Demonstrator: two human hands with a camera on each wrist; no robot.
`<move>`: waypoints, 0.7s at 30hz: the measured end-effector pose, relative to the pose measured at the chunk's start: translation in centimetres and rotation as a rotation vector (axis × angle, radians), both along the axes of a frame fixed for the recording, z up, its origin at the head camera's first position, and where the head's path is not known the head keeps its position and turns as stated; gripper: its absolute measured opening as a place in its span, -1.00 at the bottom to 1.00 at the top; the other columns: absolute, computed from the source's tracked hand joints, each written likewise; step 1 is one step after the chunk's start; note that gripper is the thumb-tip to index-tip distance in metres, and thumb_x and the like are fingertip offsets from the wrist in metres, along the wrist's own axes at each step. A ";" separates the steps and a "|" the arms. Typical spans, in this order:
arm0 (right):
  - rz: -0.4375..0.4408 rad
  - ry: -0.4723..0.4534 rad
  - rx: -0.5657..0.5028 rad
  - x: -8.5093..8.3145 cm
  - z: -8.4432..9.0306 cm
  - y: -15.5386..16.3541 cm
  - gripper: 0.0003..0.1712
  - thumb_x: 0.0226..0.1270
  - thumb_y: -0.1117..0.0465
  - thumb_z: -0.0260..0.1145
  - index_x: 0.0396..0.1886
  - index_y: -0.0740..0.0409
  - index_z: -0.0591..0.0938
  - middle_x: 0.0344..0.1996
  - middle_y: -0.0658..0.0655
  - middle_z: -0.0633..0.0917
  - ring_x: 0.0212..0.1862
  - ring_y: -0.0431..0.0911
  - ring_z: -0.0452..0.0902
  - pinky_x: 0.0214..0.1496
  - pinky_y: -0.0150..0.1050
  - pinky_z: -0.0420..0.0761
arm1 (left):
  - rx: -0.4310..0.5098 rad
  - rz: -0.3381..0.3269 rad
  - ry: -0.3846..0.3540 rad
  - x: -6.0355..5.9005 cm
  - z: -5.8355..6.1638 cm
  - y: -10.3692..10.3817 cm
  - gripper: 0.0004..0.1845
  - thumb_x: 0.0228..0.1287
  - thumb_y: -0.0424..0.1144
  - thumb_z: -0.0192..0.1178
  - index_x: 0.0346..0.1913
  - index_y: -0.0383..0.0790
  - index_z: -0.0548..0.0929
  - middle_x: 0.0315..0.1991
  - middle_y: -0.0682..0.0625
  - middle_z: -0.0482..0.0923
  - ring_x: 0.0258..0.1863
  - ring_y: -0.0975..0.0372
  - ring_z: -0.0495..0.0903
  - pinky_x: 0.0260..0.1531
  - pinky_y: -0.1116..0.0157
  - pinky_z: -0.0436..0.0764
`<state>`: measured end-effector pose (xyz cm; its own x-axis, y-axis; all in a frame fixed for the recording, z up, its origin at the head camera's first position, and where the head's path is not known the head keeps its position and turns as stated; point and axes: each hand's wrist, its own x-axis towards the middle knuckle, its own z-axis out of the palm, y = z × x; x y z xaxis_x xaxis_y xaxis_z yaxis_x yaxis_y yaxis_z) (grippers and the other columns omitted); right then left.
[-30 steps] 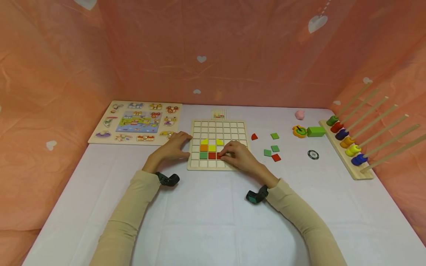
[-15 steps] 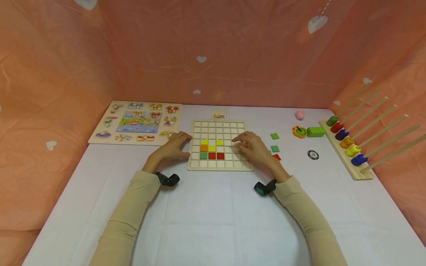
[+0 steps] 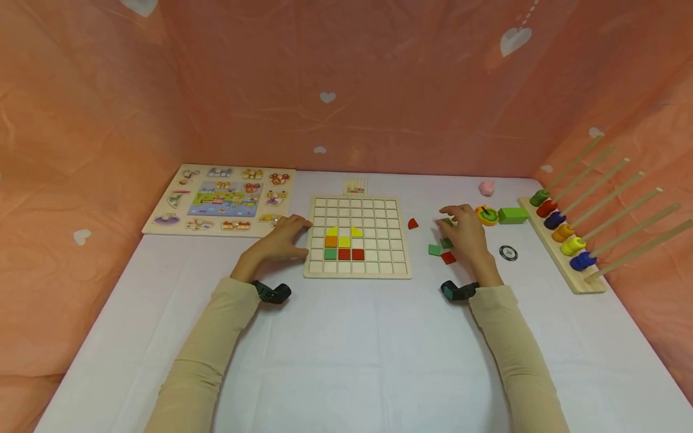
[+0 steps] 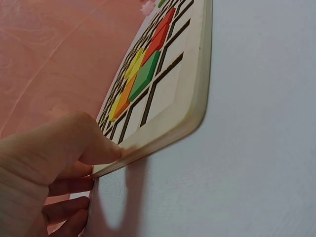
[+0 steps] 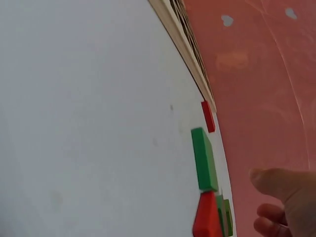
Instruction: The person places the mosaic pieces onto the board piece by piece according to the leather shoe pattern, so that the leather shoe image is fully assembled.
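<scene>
My left hand [image 3: 276,242] rests at the left edge of a wooden grid board [image 3: 388,272]. In the left wrist view the thumb [image 4: 101,148] touches the board's rim. A green tile [image 3: 330,254], two red tiles [image 3: 351,255], an orange tile [image 3: 331,241], a yellow square [image 3: 344,242] and two yellow curved pieces [image 3: 357,232] lie in its cells. Right of the board, my right hand [image 3: 468,234] hovers over loose green tiles, thumb and fingers apart, nothing held. Nearby lie another green tile [image 3: 435,249], a red tile [image 3: 448,258] and a red quarter-round piece [image 3: 413,224].
A small pattern card [image 3: 355,186] lies behind the board. To its left is a picture puzzle [image 3: 216,225]. On the right are a pink toy [image 3: 486,188], a round orange-green toy [image 3: 487,214], a green block [image 3: 513,216], a black-and-white chip [image 3: 508,252] and a peg rack [image 3: 590,285].
My right hand has let go of the red tile, now lying in the board's cell, and has moved right to the loose tiles. The left hand has stayed at the board's edge.
</scene>
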<state>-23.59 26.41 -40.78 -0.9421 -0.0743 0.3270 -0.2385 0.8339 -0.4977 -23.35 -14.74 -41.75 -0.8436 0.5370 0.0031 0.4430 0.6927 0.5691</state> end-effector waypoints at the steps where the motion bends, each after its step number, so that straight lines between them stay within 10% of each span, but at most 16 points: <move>1: -0.017 -0.001 -0.007 0.0 -0.1 0.3 -0.63 0.20 0.22 0.30 -0.03 0.33 0.60 -0.14 0.36 0.53 -0.14 0.17 0.45 -0.15 0.06 0.48 | 0.000 -0.002 0.001 0.0 0.0 0.0 -0.29 -0.05 -0.24 0.29 0.21 -0.45 0.35 0.19 -0.30 0.30 0.17 -0.11 0.22 0.23 -0.03 0.18; 21: -0.048 -0.119 -0.002 -0.4 -1.1 1.6 -0.65 0.19 0.26 0.22 -0.05 0.36 0.57 -0.32 0.35 0.58 -0.29 0.12 0.43 -0.29 -0.10 0.44 | 0.000 0.010 -0.009 0.1 0.1 0.1 -0.29 -0.05 -0.24 0.30 0.21 -0.42 0.36 0.20 -0.28 0.30 0.18 -0.08 0.21 0.24 -0.01 0.17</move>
<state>-24.02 28.00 -41.88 -0.9767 -0.0277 0.2127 -0.1376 0.8417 -0.5221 -23.24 -14.66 -41.60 -0.8491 0.5283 -0.0045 0.4308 0.6972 0.5729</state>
